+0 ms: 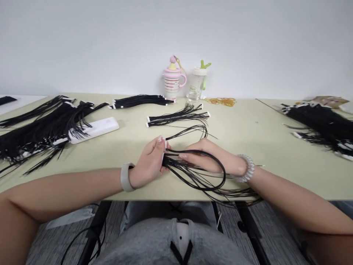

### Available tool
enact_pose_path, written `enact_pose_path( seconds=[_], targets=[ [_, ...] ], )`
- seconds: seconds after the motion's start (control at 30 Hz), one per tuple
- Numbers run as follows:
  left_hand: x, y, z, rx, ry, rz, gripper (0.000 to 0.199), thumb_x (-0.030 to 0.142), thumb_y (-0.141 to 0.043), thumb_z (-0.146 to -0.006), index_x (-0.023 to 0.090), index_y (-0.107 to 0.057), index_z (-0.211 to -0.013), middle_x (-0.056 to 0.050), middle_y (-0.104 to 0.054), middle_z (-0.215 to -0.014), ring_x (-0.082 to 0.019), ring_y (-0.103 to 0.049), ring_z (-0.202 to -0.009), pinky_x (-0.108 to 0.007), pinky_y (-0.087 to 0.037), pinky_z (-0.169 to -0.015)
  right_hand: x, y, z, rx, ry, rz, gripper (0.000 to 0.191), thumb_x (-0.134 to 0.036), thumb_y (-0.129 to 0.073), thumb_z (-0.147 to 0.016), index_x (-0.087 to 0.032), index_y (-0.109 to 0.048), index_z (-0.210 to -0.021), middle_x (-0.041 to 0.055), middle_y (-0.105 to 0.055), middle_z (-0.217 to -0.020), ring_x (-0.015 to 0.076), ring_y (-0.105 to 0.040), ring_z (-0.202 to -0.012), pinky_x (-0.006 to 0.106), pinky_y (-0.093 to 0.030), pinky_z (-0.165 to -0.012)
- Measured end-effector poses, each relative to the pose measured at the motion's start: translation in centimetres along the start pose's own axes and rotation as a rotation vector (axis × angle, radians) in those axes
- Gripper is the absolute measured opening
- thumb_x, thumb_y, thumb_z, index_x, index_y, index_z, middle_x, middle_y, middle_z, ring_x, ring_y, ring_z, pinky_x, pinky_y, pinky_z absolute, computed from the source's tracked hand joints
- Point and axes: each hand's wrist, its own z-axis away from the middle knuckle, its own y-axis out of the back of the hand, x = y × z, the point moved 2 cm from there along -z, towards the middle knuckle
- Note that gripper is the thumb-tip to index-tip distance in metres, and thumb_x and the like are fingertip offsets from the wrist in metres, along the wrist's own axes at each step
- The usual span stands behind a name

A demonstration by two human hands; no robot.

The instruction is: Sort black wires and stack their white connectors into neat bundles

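My left hand (150,158) is closed on a white connector (163,154) near the table's front edge. Black wires (193,173) run out of the connector to the right, some looping back and some hanging over the edge. At the right of the connector, my right hand (209,156) pinches among the wires, thumb and fingers pressed together. Just behind the hands lie short black cables (176,118) with white end connectors.
Piles of black cables lie at the left (35,129) and right (325,125), one bundle (142,101) at the back. A white case (99,129) sits left. A pink-lidded cup (172,82), a clear cup (197,84) and yellow rubber bands (222,101) stand or lie by the wall.
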Motion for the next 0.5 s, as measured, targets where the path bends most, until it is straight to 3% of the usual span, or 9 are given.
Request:
enact_pose_path(
  seconds=[0.27, 0.5],
  targets=[
    [-0.2, -0.1, 0.7, -0.055, -0.217, 0.057, 0.037, 0.050, -0.029, -0.086, 0.019, -0.045, -0.072, 0.007, -0.037, -0.043, -0.005, -0.035, -0.030, -0.018, -0.026, -0.031, -0.6, -1.8, -0.2, -0.011, -0.131, -0.100, 0.035, -0.036, -0.035, -0.088, -0.013, -0.045, -0.064, -0.0030, -0.038, -0.058, 0.0055, -0.033, -0.055, 0.016, -0.028, -0.049],
    [-0.2, 0.0, 0.8, -0.053, -0.261, -0.003, 0.036, 0.046, -0.029, -0.088, 0.017, -0.047, -0.074, 0.006, -0.039, -0.047, -0.006, -0.035, -0.037, -0.020, -0.029, -0.038, -0.8, -1.8, -0.2, 0.024, -0.036, 0.102, 0.036, -0.033, -0.035, -0.088, -0.013, -0.044, -0.060, -0.0045, -0.033, -0.053, 0.0041, -0.028, -0.049, 0.017, -0.023, -0.048]
  ],
)
